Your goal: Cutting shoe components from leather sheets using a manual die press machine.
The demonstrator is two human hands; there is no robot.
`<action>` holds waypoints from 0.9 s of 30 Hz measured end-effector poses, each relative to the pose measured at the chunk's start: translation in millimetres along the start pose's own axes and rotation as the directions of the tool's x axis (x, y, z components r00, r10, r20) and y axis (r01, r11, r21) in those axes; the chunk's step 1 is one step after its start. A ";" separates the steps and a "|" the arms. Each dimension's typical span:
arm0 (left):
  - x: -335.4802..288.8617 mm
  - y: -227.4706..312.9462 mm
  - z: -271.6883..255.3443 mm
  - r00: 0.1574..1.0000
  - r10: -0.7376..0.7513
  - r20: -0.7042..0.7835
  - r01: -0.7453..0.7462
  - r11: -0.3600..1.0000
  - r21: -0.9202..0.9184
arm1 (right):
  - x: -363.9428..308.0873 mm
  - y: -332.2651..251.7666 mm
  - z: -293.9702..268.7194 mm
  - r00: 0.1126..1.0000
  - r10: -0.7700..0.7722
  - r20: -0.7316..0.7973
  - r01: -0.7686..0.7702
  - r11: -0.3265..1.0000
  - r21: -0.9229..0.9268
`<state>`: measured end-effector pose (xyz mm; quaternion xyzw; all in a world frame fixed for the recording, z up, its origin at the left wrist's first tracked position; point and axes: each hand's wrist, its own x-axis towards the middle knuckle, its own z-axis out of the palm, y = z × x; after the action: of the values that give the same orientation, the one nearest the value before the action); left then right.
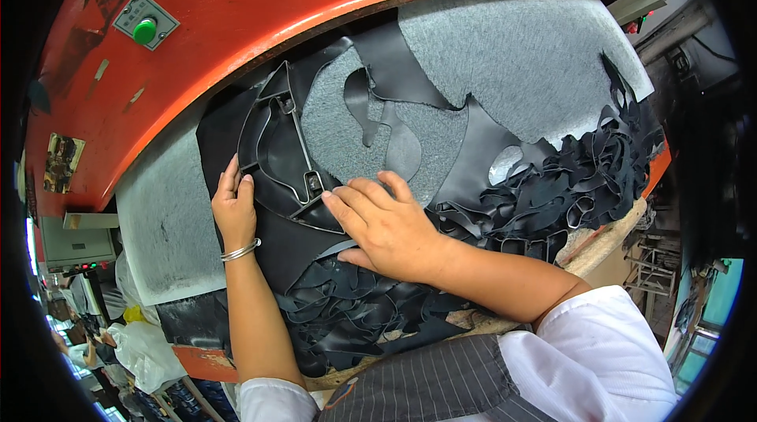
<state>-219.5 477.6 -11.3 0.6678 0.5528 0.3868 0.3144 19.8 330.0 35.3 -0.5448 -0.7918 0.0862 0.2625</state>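
Observation:
A curved metal cutting die (306, 152), with a thin-walled rim and crossbars, lies on a black leather sheet (219, 132). My left hand (235, 208), with a silver bangle at its wrist, grips the die's left rim between thumb and fingers. On the die's near right corner rest the fingertips of my right hand (388, 225); its fingers are stretched out and the thumb is apart. Right of the die, the leather has large cut-out gaps. A narrow curved black strip (359, 103) and a smooth grey rounded piece (404, 152) lie in the gap.
A grey cutting pad (505, 52) lies beneath the leather. Tangled black leather scraps (579, 178) heap up at right, and more scraps (339, 308) lie along the near edge. Across the far side runs an orange machine beam (260, 0) with a green button (145, 31).

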 end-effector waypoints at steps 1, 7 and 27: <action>0.7 2.5 1.6 1.000 -0.005 0.003 0.005 1.000 0.000 | -0.6 3.4 7.7 0.999 0.033 -0.005 -0.034 0.998 -0.044; 1.7 6.0 6.3 0.999 -0.033 0.020 0.035 0.996 -0.087 | 1.8 23.0 30.2 0.997 0.058 -0.056 -0.056 0.998 0.035; -3.6 2.7 1.0 0.998 -0.052 -0.034 0.051 0.998 -0.030 | 4.1 21.4 22.3 0.999 0.044 0.011 -0.045 0.995 0.084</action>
<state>-217.7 473.5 -10.1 0.6417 0.5696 0.3982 0.3244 24.8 345.4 8.7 -0.5503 -0.7763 0.1280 0.2795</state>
